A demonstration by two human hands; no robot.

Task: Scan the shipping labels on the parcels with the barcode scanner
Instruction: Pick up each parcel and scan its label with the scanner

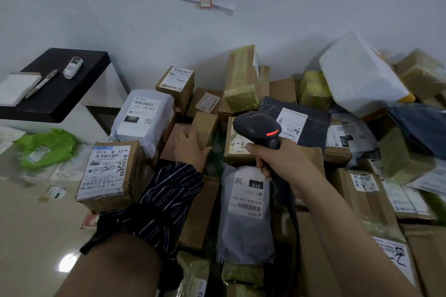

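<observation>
My right hand (284, 161) has its fingers clamped round the handle of the dark grey barcode scanner (255, 126), held over the brown cardboard parcel marked 4-2 (237, 146), while my left hand (189, 149) rests with straight fingers on a small brown cardboard box (205, 125).

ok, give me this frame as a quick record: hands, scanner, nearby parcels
right hand: grips barcode scanner by its handle
scanner light: red, lit
left hand: on small brown box, grip unclear
just past scanner: box marked 4-2
readable labels nearby: grey mailer 010, box marked 3-3
</observation>
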